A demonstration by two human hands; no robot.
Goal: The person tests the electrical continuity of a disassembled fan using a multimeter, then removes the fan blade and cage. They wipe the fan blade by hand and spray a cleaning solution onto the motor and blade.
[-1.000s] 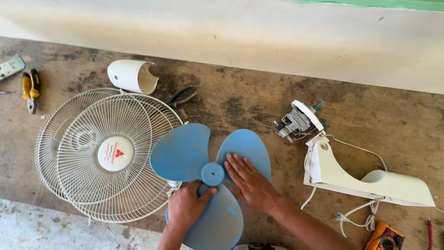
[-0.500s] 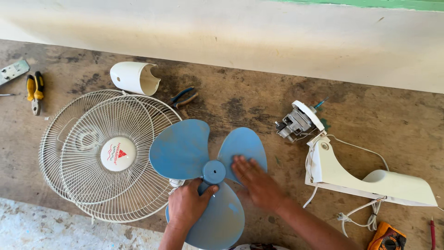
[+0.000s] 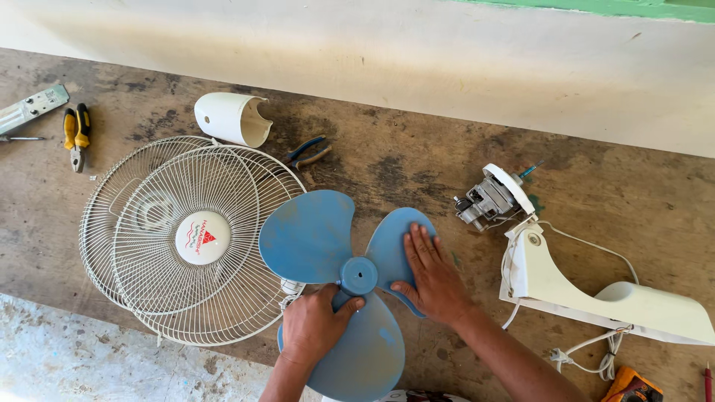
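Now one blue three-bladed fan propeller [image 3: 339, 286] lies on the brown counter [image 3: 402, 160], partly over two white wire fan guards [image 3: 190, 242]. Both hands press it: the left hand [image 3: 313, 327] curls its grip around the hub, thumb touching it, and the right hand [image 3: 432, 279] lies open and flat on one blade. Nearby sit one fan motor [image 3: 491, 197], one white stand [image 3: 596, 294], one white motor cover [image 3: 231, 119], two pliers [image 3: 76, 134].

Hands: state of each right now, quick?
Left hand: fingers curled on the blue fan blade near its hub.
Right hand: open, flat on the blade, gripping nothing.
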